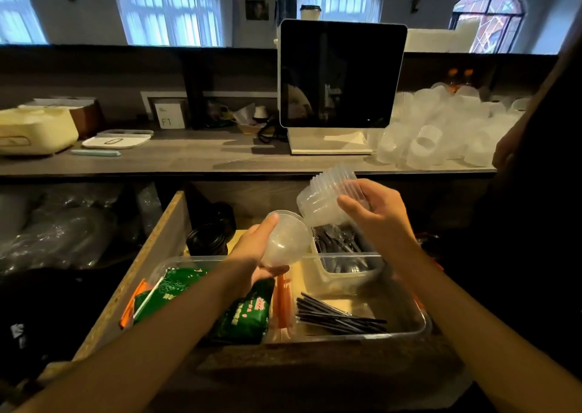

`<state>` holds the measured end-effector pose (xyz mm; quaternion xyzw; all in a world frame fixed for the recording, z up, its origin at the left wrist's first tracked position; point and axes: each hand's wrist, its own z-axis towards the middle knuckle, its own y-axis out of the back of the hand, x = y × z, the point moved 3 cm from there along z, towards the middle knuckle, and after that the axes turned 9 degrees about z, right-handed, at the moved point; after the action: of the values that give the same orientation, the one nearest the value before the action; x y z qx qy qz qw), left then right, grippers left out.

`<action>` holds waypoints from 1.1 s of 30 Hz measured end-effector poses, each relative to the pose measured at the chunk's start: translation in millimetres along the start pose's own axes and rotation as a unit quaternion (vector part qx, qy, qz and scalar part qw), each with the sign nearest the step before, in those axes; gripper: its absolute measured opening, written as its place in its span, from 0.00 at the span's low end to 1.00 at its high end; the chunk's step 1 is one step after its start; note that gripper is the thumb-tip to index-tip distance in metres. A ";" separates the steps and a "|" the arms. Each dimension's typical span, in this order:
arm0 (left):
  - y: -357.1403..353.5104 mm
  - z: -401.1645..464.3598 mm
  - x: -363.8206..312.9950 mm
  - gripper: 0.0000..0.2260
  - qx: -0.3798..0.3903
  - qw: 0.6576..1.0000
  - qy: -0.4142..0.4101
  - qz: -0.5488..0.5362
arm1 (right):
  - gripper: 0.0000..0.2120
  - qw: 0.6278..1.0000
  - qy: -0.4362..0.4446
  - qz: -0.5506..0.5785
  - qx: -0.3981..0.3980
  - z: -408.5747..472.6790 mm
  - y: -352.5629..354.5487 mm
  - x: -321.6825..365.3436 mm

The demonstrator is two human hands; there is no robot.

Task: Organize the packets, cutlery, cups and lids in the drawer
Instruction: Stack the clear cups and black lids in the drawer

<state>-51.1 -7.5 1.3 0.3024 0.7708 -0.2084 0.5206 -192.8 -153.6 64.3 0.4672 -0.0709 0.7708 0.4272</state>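
Note:
Above the open wooden drawer (151, 255), my left hand (255, 255) grips a single clear plastic cup (286, 239), tilted on its side. My right hand (374, 211) holds a stack of clear cups (324, 201), its open end almost touching the single cup. Below, a clear tray (419, 324) holds green packets (242, 315), orange sachets (283, 302) and black stirrers (340, 315). A smaller clear tub (333, 280) behind it contains dark wrapped cutlery (340, 242). Black lids (208, 239) sit stacked at the drawer's back left.
On the counter (189, 157) lies a heap of loose clear cups (441, 129) at the right, beside a tablet screen on a stand (340, 75). A cream appliance (34, 132) and a white scale (116, 140) are at the left. Plastic bags fill the shelf left of the drawer.

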 end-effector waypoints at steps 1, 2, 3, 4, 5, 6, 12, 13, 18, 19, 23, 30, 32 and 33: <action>1.1 -1.1 -1.4 0.20 0.005 1.000 0.006 -0.012 | 0.05 0.999 0.015 -0.027 0.017 2.8 -6.1 3.6; 2.4 -2.2 -2.4 0.20 0.007 1.000 0.011 -0.022 | 0.03 0.998 0.033 -0.052 0.035 4.6 -13.4 6.1; 3.4 -2.8 -3.3 0.20 0.007 0.999 0.018 -0.034 | 0.02 0.994 0.058 -0.071 0.054 5.9 -21.6 8.7; 4.7 -3.4 -4.0 0.20 0.004 0.999 0.025 -0.047 | 0.05 0.990 0.088 -0.083 0.072 6.4 -30.3 9.5; 5.9 -3.8 -4.8 0.21 0.002 0.998 0.031 -0.059 | 0.08 0.985 0.110 -0.092 0.093 6.7 -38.7 8.0; 7.5 -3.8 -5.8 0.22 0.002 0.997 0.033 -0.065 | 0.11 0.982 0.117 -0.100 0.112 7.7 -46.2 6.7; 22.1 2.0 -8.3 0.21 0.004 0.998 0.027 -0.050 | 0.19 0.975 0.030 -0.101 0.198 20.2 -74.0 -3.6; 25.8 3.6 -10.1 0.19 -0.001 0.998 0.025 -0.052 | 0.22 0.982 0.013 -0.050 0.182 21.4 -76.6 -3.9; 42.3 16.3 -23.0 0.14 -0.011 0.998 0.009 -0.059 | 0.15 0.998 -0.005 0.054 0.014 43.5 -93.7 -12.0; 45.0 19.5 -26.2 0.12 -0.009 0.999 -0.007 -0.044 | 0.20 0.998 -0.014 0.054 -0.006 50.6 -98.4 -14.5; 57.4 36.2 -29.8 0.09 0.022 0.998 -0.053 0.008 | 0.38 0.981 -0.149 0.126 0.009 72.8 -121.5 -27.1; 83.2 84.0 -32.0 0.14 -0.058 0.997 -0.048 0.019 | 0.27 0.887 -0.335 0.307 0.085 90.6 -138.3 -66.3; 88.5 97.4 -33.0 0.13 -0.060 0.994 -0.078 0.053 | 0.19 0.891 -0.356 0.266 0.088 92.9 -139.9 -76.3; 89.7 102.7 -33.5 0.12 -0.060 0.992 -0.085 0.072 | 0.18 0.897 -0.364 0.237 0.085 94.1 -141.3 -82.1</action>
<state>88.8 -15.7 -6.4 0.3068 0.7106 -0.1490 0.6154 -12.0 -161.7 11.3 0.7187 -0.2645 0.6288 0.1345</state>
